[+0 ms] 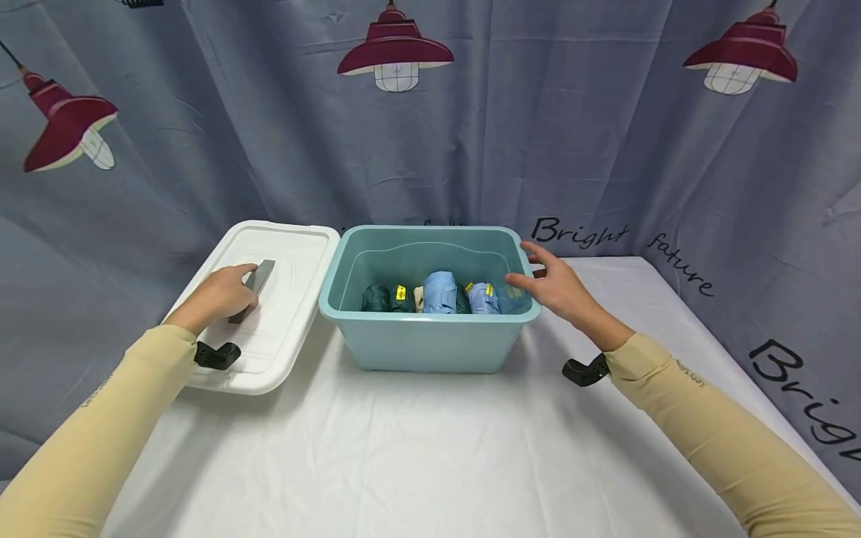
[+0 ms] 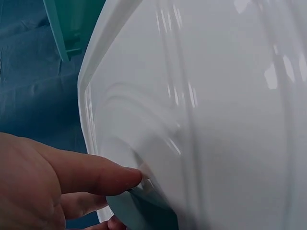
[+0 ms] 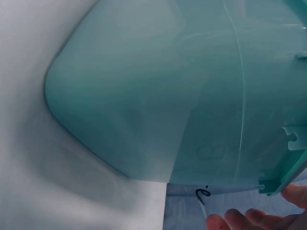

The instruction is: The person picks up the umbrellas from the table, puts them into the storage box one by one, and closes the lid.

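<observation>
A white lid with a grey-blue handle is to the left of a light blue storage bin. My left hand grips that handle; in the left wrist view the thumb presses on it. The bin stands uncovered on the table, with several rolled fabric bundles in dark green, light blue and beige inside. My right hand is at the bin's right rim, thumb and fingers spread. In the right wrist view the thumb appears to touch the rim, and the other fingers are apart from it.
A white cloth covers the table. Behind and to the right hangs a grey-blue curtain printed with red lamps and lettering. The table's right edge runs beside the curtain.
</observation>
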`<state>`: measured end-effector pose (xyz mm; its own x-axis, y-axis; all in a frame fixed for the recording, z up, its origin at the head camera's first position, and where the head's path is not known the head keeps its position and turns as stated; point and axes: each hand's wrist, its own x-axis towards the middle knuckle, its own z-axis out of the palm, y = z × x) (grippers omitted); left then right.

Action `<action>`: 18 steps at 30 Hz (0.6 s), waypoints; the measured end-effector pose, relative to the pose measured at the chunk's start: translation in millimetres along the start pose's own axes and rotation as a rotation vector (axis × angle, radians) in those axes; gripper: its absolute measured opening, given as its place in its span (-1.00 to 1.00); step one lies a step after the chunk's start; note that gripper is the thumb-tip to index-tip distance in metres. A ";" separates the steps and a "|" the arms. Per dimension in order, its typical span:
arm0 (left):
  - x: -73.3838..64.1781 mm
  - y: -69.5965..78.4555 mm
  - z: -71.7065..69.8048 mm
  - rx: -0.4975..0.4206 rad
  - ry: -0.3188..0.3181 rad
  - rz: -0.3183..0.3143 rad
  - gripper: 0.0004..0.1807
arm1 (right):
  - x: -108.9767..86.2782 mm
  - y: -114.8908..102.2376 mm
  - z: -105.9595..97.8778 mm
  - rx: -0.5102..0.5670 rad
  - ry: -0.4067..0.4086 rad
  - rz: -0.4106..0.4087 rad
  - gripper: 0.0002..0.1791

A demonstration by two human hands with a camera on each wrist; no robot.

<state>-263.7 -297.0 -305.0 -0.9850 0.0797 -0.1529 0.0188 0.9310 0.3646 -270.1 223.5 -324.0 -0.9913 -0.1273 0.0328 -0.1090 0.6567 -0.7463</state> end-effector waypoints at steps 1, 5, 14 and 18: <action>-0.5 1.7 -3.1 0.003 0.004 0.005 -0.18 | -0.1 0.0 -0.1 0.003 0.000 0.000 0.01; -2.4 7.4 -14.7 0.009 0.011 0.012 -0.17 | -0.1 0.9 -0.1 0.005 -0.001 0.001 0.01; -5.2 22.8 -38.1 -0.006 0.012 -0.011 -0.19 | 0.5 1.8 -0.3 -0.005 0.001 0.006 0.03; -4.3 32.2 -45.3 -0.008 0.011 -0.001 -0.21 | -0.2 1.7 -0.2 0.002 -0.001 0.004 0.02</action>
<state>-266.6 -283.5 -251.0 -0.9868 0.0745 -0.1436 0.0159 0.9281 0.3720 -270.1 224.8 -325.1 -0.9916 -0.1257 0.0289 -0.1049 0.6559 -0.7475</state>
